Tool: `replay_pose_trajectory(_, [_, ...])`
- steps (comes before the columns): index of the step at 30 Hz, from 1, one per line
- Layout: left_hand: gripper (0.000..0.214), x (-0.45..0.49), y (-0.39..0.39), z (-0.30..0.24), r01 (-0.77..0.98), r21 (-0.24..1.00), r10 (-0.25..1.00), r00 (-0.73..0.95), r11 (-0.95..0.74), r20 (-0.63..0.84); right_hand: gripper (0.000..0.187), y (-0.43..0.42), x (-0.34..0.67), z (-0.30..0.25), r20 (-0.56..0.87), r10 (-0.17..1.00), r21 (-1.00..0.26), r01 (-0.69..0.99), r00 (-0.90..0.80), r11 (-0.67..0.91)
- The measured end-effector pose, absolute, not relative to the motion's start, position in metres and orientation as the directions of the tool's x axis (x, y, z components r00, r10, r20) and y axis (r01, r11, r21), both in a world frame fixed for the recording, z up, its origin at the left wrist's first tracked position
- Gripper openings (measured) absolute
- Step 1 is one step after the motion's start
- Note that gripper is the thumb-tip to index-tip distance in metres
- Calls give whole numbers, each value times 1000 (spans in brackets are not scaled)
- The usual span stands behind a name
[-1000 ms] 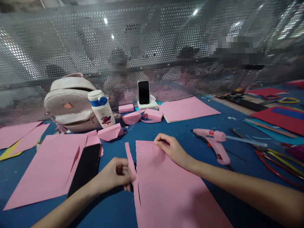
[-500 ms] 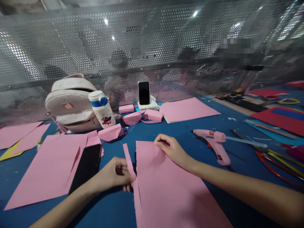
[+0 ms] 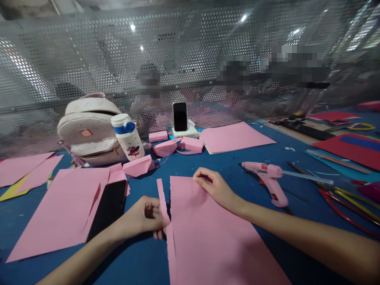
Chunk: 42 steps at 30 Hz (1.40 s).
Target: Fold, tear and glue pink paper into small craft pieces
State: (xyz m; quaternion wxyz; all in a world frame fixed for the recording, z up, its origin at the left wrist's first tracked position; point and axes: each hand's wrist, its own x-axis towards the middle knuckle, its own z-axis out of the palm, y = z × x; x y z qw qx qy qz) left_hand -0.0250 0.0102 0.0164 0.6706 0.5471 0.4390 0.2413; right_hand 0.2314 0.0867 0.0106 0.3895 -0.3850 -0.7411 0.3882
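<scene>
A large pink paper sheet (image 3: 213,237) lies on the blue table in front of me. A narrow pink strip (image 3: 164,200) is partly torn off its left edge. My left hand (image 3: 142,217) pinches that strip between thumb and fingers. My right hand (image 3: 215,188) rests curled on the sheet's far edge and presses it down. A black phone (image 3: 107,208) lies just left of my left hand, on another pink sheet (image 3: 59,209).
A pink glue gun (image 3: 268,180) lies to the right. Scissors and coloured strips (image 3: 350,198) sit at the far right. A white backpack (image 3: 86,130), a bottle (image 3: 127,136), folded pink pieces (image 3: 166,146) and a propped phone (image 3: 180,116) stand before a perforated metal screen.
The torn strip's free end has shifted slightly as my left hand holds it. My right hand stays in the same place.
</scene>
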Motion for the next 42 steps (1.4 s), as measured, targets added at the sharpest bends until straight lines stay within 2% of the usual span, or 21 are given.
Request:
replay_pose_trajectory(7, [31, -23, 9, 13, 179, 946, 779, 538, 269, -323, 18, 87, 231, 10, 276, 877, -877, 271, -392, 397])
replay_pose_trajectory(13, [30, -18, 7, 14, 239, 944, 811, 489, 228, -320, 18, 88, 232, 8, 279, 875, -875, 270, -394, 401])
replay_pose_trajectory(32, [33, -23, 7, 14, 193, 959, 799, 531, 207, -280, 18, 87, 232, 9, 285, 871, -874, 266, -400, 408])
replay_pose_trajectory(38, [43, -20, 7, 15, 206, 955, 803, 520, 214, -291, 18, 88, 232, 10, 282, 873, -874, 269, -397, 405])
replay_pose_trajectory(42, [51, -23, 11, 18, 215, 957, 860, 433, 193, -271, 18, 87, 232, 10, 290, 872, -875, 260, -395, 409])
